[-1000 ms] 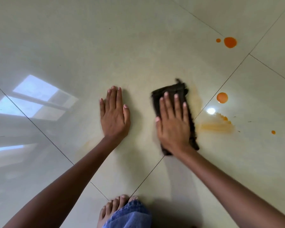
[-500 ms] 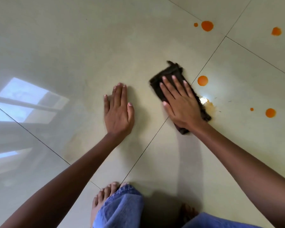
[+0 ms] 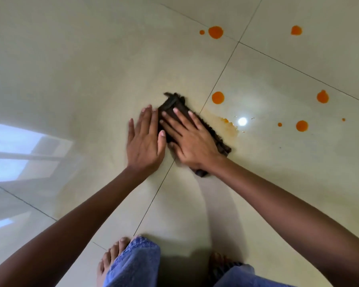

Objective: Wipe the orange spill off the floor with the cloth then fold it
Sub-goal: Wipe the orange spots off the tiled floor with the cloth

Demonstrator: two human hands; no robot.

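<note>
A dark brown cloth (image 3: 174,104) lies bunched in a long strip on the glossy cream tile floor (image 3: 91,69). My right hand (image 3: 192,141) presses flat on top of it, fingers spread, covering its middle. My left hand (image 3: 144,143) rests flat on the floor right beside the cloth's left edge, its thumb touching the cloth. A pale orange smear (image 3: 226,125) lies just right of the cloth. Round orange drops sit farther out: one near the cloth's far end (image 3: 218,97), others at the back (image 3: 215,32) and to the right (image 3: 302,125).
My bare left foot (image 3: 112,259) and blue jeans leg (image 3: 137,264) are at the bottom, with the other foot (image 3: 220,264) in shadow. Grout lines cross under the cloth. A window reflection (image 3: 19,152) and a lamp glare (image 3: 242,121) shine on the tiles.
My left hand has slid right until it touches the cloth. My right hand and the cloth have drawn back left, uncovering the pale orange smear.
</note>
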